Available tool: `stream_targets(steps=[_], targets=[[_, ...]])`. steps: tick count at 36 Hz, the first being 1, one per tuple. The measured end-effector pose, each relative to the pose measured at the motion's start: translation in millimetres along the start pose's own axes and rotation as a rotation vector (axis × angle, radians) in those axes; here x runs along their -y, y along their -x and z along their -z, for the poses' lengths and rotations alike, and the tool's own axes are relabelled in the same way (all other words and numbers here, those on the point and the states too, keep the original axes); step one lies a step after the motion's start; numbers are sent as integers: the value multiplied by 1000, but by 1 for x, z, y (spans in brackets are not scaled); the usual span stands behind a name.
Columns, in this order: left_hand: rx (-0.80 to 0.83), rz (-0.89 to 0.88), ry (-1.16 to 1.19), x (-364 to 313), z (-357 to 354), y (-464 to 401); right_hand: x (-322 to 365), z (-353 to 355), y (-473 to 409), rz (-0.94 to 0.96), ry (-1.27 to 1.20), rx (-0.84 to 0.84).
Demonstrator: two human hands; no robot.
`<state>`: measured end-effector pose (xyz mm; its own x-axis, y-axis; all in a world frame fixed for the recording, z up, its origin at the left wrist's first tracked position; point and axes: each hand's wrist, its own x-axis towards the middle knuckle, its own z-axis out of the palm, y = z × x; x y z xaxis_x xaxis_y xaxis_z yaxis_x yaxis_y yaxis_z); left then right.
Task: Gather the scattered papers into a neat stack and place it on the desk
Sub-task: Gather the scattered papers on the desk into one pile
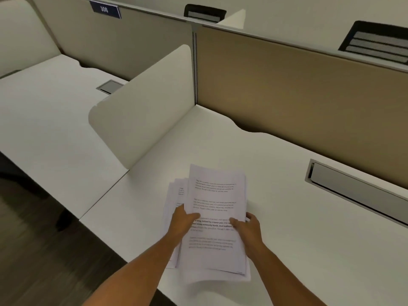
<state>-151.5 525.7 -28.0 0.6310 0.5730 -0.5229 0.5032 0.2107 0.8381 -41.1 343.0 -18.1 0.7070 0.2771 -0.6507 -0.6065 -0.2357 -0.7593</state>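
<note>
In the lower centre of the frame the left hand and right hand have their grip clamped on the papers from both sides, probably to square them; some sheets fan out over the tabletop.

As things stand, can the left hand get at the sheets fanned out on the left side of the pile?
Probably yes. The left hand already rests on the papers beside those offset sheets, and the desk around them is bare.
</note>
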Motion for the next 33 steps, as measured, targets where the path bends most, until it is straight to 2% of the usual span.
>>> stream_targets(steps=[9, 17, 21, 25, 29, 33], targets=[[-149, 37, -98, 5, 42, 2, 1, -53, -4, 8, 171, 88], [-207, 103, -160, 21, 47, -17, -10, -87, -16, -31, 274, 11], [-243, 162, -349, 26, 47, -31, -16, -91, -23, -48, 375, 3], [-290, 230, -540, 27, 41, -39, -19, -92, -30, -50, 684, -115], [-296, 250, -506, 29, 36, -43, -16, -95, -29, -134, 727, -148], [-281, 196, -364, 32, 36, -47, -13, -97, -31, -136, 669, -95]])
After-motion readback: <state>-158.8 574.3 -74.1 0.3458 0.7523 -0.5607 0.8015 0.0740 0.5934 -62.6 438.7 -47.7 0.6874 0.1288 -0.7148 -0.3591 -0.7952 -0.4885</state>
